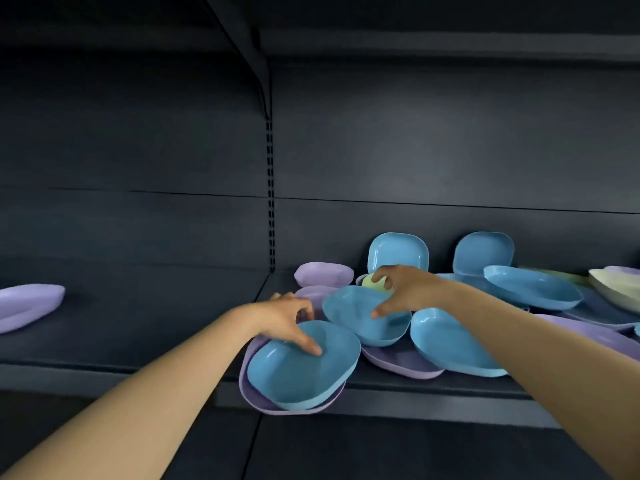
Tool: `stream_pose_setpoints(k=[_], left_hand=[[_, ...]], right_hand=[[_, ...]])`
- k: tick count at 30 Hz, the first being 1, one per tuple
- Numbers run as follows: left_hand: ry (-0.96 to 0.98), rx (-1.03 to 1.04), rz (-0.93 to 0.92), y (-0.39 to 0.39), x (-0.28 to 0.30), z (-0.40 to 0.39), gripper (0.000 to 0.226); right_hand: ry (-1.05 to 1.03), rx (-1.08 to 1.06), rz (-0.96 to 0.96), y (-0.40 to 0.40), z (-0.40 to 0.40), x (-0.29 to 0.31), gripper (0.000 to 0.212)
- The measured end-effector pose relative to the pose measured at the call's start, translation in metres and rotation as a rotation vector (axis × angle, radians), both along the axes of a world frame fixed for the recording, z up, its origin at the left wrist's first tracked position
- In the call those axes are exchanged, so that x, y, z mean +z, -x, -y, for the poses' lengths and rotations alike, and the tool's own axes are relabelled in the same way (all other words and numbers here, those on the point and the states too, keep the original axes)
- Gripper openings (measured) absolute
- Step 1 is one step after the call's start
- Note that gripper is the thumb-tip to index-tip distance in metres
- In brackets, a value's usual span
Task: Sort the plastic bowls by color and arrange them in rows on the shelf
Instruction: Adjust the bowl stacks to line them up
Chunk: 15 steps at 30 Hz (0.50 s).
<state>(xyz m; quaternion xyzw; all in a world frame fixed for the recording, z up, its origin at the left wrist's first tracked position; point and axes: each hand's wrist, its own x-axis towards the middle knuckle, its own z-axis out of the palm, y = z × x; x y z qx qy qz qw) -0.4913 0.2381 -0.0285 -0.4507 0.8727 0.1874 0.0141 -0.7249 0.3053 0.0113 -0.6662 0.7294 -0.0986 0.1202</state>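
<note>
Both of your hands are on blue plastic bowls on the dark shelf (138, 344): your left hand (289, 318) pinches the rim of the near blue bowl (304, 367), nested in a lilac plastic bowl (252, 393). Your right hand (403, 291) grips the tilted blue bowl (363, 318) just beyond, thumb inside, with more blue and lilac bowls heaped to its right.

dim overall; soft frontal light on bowls (301, 365); wide-angle bending edges; slight blur

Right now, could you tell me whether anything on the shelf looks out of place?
Yes: the front blue bowl, under the left hand, sits in a purple bowl overhanging the shelf edge.
</note>
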Motion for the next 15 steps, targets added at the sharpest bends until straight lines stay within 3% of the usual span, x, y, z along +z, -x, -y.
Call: stream_pose_setpoints(k=[7,15], left_hand=[[0.004,-0.022,-0.147,-0.003,-0.008,0.015,0.033],[-0.035,-0.008,-0.243,-0.004,-0.012,0.021,0.02]], right_hand=[[-0.107,0.072,0.095,0.01,0.04,-0.012,0.064],[-0.108,0.036,0.397,0.022,0.068,-0.026,0.021]])
